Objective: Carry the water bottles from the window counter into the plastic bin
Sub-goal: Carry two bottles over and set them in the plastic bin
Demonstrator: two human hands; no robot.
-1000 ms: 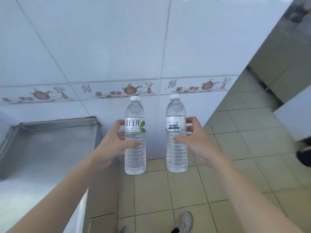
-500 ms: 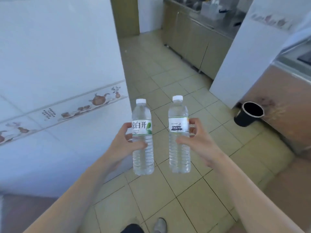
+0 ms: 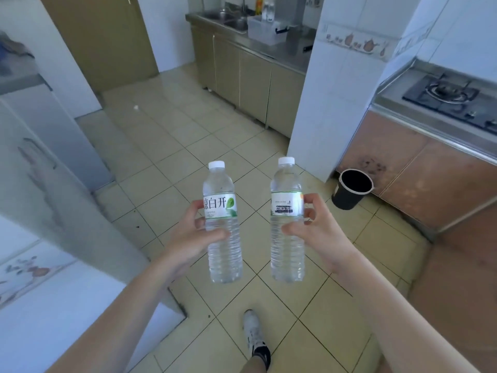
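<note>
Above the tiled floor (image 3: 172,135), two clear water bottles with white caps stand upright in the air side by side, apart from each other: the left bottle (image 3: 223,224), its label printed with green leaf and characters, is gripped at mid-body by the left hand (image 3: 188,238) with thumb across the front and fingers curled behind, and the right bottle (image 3: 287,227) is held the same way by the right hand (image 3: 317,230). Below them a white shoe (image 3: 254,335) rests on the tiles, a black bucket (image 3: 351,188) sits on the floor to the right against a brown counter base with a gas stove (image 3: 451,99) on top, and far ahead a clear plastic bin (image 3: 265,30) stands on the steel counter beside a sink (image 3: 227,18).
</note>
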